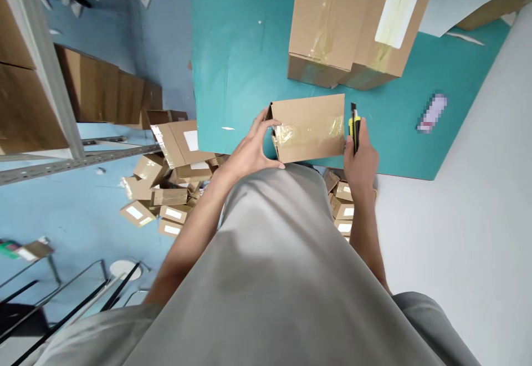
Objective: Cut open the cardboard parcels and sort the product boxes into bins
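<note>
A small cardboard box [310,116] with clear tape along its face lies at the near edge of the green table, in front of my body. My left hand [256,145] grips its left end, fingers over the upper corner and thumb at the lower one. Beyond the box's right end, my right hand [361,158] is closed around a yellow and black utility knife [354,127]. The knife's dark blade points away from me and stands apart from the box.
Two larger taped cartons [328,22] stand at the back of the green table [241,66]. A blurred pinkish item [433,112] lies to the right. Several small boxes [170,197] are heaped on the floor at left, beside a metal shelf [78,152]. A white wall [477,216] bounds the right.
</note>
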The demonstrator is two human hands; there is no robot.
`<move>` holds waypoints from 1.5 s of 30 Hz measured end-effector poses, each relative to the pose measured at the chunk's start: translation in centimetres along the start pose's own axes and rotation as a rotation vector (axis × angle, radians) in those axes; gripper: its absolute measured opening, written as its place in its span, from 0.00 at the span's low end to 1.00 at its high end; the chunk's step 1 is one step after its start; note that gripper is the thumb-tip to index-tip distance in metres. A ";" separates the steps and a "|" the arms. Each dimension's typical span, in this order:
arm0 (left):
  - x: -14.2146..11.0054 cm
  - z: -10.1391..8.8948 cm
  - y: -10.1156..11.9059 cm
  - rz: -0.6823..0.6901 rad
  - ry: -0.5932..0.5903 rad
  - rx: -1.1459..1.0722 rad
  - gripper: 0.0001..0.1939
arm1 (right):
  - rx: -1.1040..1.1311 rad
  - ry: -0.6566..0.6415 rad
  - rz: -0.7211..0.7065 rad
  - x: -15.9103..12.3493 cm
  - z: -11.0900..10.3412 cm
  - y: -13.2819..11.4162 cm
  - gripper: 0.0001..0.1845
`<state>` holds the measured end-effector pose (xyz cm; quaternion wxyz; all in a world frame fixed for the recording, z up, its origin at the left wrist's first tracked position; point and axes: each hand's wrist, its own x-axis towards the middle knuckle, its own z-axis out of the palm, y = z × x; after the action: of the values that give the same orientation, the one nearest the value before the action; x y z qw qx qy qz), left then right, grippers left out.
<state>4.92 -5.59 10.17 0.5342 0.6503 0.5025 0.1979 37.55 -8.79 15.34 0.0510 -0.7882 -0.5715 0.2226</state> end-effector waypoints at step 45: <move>9.2 6.6 5.4 0.517 -0.159 0.454 0.38 | 0.094 0.050 0.097 -4.6 1.3 -2.4 0.35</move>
<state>16.32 -0.51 10.10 0.3459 0.8716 0.3090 0.1587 33.81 -12.47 16.37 0.0914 -0.8169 -0.5203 0.2316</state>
